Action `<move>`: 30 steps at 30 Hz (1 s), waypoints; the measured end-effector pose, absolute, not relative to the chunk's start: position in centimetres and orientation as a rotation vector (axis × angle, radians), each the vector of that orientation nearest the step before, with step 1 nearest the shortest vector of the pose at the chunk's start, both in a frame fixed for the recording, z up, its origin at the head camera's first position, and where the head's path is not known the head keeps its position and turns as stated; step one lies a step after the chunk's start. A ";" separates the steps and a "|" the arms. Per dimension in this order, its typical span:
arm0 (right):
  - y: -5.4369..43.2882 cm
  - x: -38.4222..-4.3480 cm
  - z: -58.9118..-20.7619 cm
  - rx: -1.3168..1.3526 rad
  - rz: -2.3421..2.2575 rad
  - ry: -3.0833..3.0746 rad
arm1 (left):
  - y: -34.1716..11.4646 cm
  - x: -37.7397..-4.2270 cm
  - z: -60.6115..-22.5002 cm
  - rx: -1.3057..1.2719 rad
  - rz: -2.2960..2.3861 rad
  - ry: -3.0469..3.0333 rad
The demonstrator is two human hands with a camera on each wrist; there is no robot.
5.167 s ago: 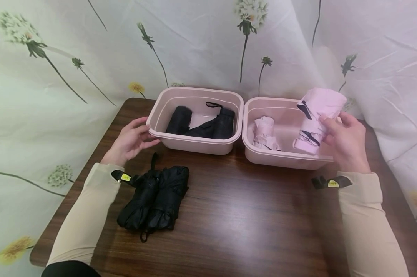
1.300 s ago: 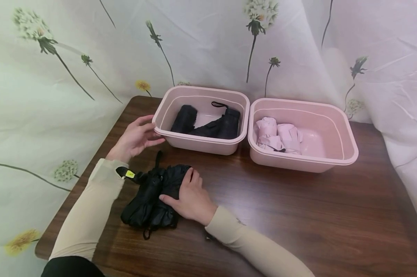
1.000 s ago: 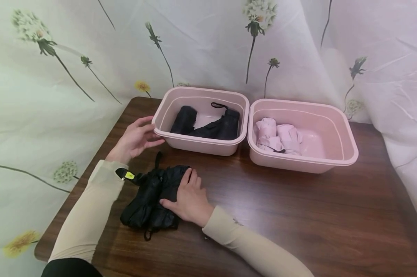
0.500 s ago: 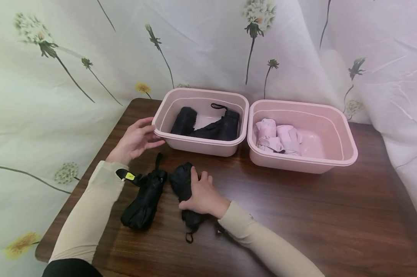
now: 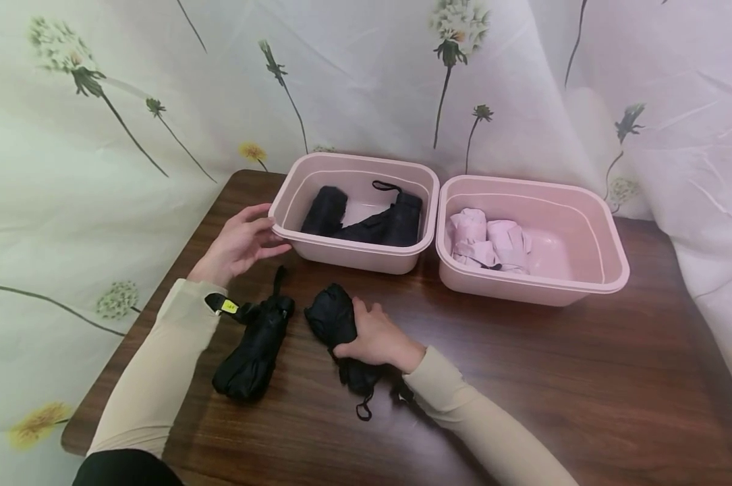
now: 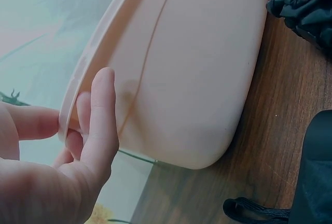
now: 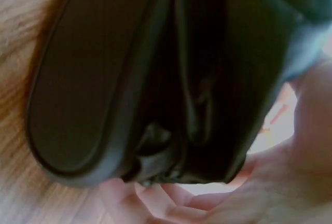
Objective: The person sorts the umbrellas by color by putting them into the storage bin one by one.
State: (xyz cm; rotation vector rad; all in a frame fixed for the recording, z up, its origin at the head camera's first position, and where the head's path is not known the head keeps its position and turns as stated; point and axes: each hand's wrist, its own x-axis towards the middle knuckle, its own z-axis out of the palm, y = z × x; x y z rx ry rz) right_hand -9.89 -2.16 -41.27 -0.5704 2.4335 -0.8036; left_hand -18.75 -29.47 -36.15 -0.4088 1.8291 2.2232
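Observation:
Two pink plastic bins stand side by side at the back of the table. My left hand [image 5: 237, 243] pinches the rim of the left bin [image 5: 353, 256] at its left end; the left wrist view shows fingers [image 6: 104, 115] at that rim. My right hand [image 5: 380, 337] grips a black folded umbrella [image 5: 332, 317] on the table, its wrist loop pointing toward me. In the right wrist view the black umbrella [image 7: 207, 79] fills most of the picture, the fingers bent round its side. Another black folded umbrella [image 5: 253, 358] lies to its left, below my left wrist.
Inside the left bin are a black umbrella [image 5: 325, 210] and another black umbrella [image 5: 402, 219] with a loop. The right bin [image 5: 536, 290] holds two pink folded umbrellas [image 5: 508, 244] at its left end. A flowered cloth [image 5: 366, 81] hangs behind the brown table [image 5: 523, 378].
A pink umbrella left my right hand for the right bin. That hand then took one of the two black umbrellas lying together and drew it rightward, apart from the other. The left hand stays.

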 end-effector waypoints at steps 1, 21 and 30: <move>-2.1 -9.9 -41.3 -0.577 -0.813 2.432 | -29.5 -18.7 -36.2 -0.407 2.221 1.830; -1.6 -10.5 -42.3 -0.493 -0.887 2.441 | -29.4 -18.9 -36.3 -0.427 2.222 1.831; -1.2 -10.4 -42.2 -0.492 -0.947 2.429 | -29.4 -18.8 -36.4 -0.430 2.226 1.832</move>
